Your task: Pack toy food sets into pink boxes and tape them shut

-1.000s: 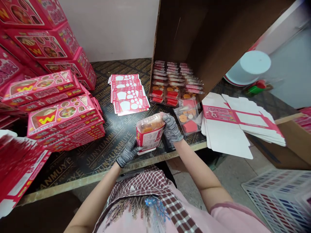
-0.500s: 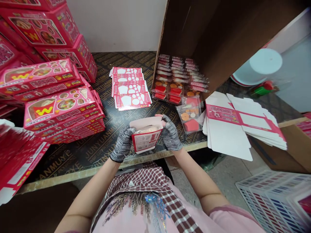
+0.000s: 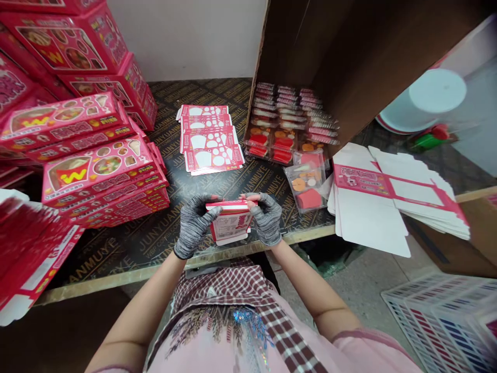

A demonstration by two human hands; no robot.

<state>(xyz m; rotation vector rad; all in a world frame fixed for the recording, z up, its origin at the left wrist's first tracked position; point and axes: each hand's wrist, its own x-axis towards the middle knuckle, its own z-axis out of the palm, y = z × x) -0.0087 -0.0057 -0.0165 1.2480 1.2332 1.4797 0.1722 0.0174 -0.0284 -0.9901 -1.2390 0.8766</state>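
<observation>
Left hand [image 3: 194, 225] and right hand [image 3: 267, 220], thumbs and fingers pinching opposite ends of the box [image 3: 231, 226] over the table's [image 3: 155, 267] near edge — apparently to keep its top even. Packs [image 3: 309, 189] and blanks [image 3: 367, 217] lie rightward — presumably for easy reach.

Well to the right of the right hand [image 3: 267, 220] and farther off, a round white tub [image 3: 438, 90] is standing, a green-and-red object [image 3: 430, 138] lying near it. Lower on that side, a brown carton [image 3: 457, 256] and a slatted white crate [image 3: 438, 311] are sitting below the tabletop [image 3: 163, 235]. Ahead of the left hand [image 3: 194, 224], a pale wall [image 3: 194, 41] is rising.
</observation>
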